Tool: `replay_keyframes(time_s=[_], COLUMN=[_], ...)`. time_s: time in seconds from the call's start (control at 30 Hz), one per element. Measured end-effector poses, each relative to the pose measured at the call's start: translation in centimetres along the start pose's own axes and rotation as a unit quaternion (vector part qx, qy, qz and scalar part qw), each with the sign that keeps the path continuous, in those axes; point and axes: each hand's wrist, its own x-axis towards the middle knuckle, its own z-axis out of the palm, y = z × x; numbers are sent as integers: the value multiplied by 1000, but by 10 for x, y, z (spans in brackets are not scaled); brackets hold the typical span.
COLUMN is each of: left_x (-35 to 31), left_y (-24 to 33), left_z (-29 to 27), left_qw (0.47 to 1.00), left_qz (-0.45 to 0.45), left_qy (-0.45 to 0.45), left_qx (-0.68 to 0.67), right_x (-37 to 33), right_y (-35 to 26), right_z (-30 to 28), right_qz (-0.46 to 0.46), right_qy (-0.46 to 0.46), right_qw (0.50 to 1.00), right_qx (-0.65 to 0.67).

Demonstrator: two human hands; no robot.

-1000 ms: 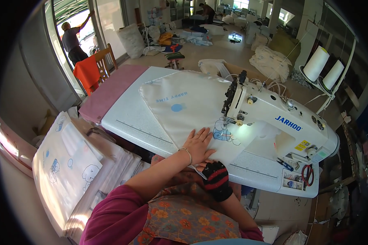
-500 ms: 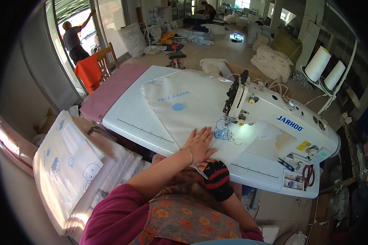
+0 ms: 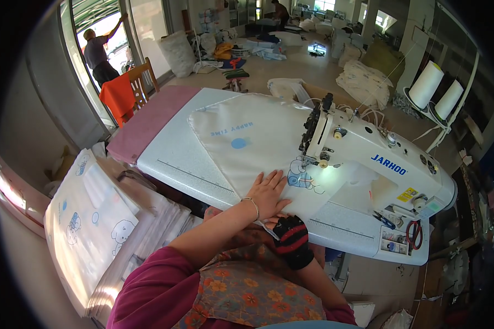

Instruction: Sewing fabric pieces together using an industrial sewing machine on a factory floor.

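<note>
A white printed cloth (image 3: pixel 230 120), with blue lettering, a blue spot and a cartoon figure, lies spread across the sewing machine table. Part of it runs under the lit head of a white sewing machine (image 3: pixel 362 143). My left hand (image 3: pixel 268 194) rests flat on the cloth, fingers stretched toward the needle area. Just below it, my right hand (image 3: pixel 292 237), in a black and red fingerless glove, pinches the cloth's near edge. My left thumb lies close over its fingertips, which show only in part.
A stack of similar printed cloths (image 3: pixel 93 219) stands at my left. Red-handled scissors (image 3: pixel 414 236), blue snips (image 3: pixel 384 220) and a small parts tray (image 3: pixel 395 244) sit at the table's right end. Two white thread cones (image 3: pixel 427 85) rise behind the machine. One person (image 3: pixel 99 57) stands at the doorway, another farther back.
</note>
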Motion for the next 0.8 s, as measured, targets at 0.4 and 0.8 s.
replay_keyframes(time_s=[0.4,0.8], left_x=[-1,-24], left_y=[16,40], left_z=[10,9], left_qw=[983,996], left_qz=[-5,60], left_qy=[66,61], left_qx=[-170,11], right_x=[-5,31], right_y=[-10,73], right_z=[-6,-93], right_qz=[12,128], right_qy=[-77,-12], right_qw=[997,991], right_qx=[-21,-18])
